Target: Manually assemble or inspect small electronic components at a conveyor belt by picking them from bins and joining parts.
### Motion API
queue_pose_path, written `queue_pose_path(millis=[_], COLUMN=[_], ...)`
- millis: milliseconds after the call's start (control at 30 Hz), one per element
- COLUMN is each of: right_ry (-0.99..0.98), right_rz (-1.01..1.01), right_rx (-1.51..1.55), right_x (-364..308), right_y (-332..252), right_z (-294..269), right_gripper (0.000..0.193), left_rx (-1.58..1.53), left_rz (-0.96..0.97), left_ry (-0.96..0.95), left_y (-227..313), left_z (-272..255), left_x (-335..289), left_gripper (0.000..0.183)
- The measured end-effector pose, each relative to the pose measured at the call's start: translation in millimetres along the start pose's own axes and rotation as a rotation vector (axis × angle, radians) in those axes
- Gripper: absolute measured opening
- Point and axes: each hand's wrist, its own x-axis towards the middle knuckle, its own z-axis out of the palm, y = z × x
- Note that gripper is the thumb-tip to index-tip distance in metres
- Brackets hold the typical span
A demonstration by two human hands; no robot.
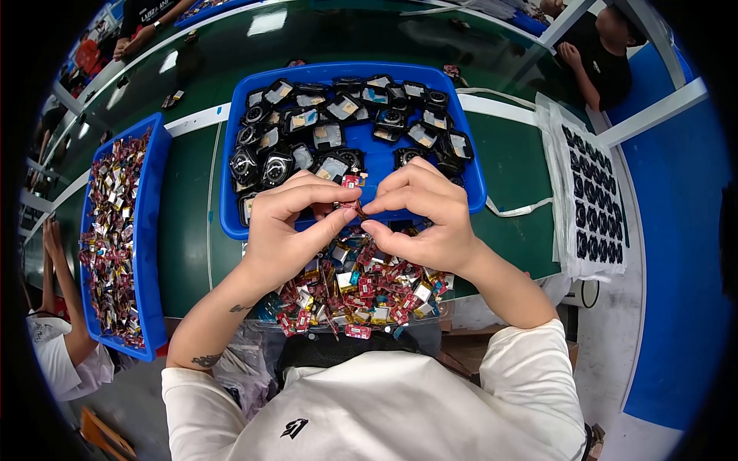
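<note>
Both hands meet over the near edge of a blue bin (478,173) holding many black watch housings (329,137). Between thumb and fingers, my left hand (296,215) pinches a small red circuit board (351,181). My right hand (423,211) is closed in a pinch right beside it, its fingertips at the board's lower edge, where dark thin parts show; what exactly they grip is too small to tell. Under the hands lies a heap of red circuit boards with small silver battery cells (361,288).
To the left stands a long blue bin (150,230) full of similar boards and cells. On the right, a white tray (565,223) carries rows of black round parts. A green conveyor belt (330,38) runs behind a white rail. Other people sit at left and far right.
</note>
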Motion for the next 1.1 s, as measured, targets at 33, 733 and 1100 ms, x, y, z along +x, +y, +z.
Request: queue_pose_path(millis=[33,733,1100], right_ry=[0.002,-0.016,-0.051], right_rz=[-0.001,0.249,0.397], right_rx=[0.0,0.299,0.771], right_x=[1,-3,-7], right_y=[0,-2,5], right_z=[0,1,-1], right_gripper=[0.021,0.013,0.013], left_rx=[-0.022,0.059,-0.204], left_rz=[-0.076,-0.16,-0.338], left_ry=[0.031,-0.132,-0.094], left_y=[0,6,7], left_z=[0,-4,-4], left_x=[-1,0,0], left_gripper=[0.02,0.01,0.011])
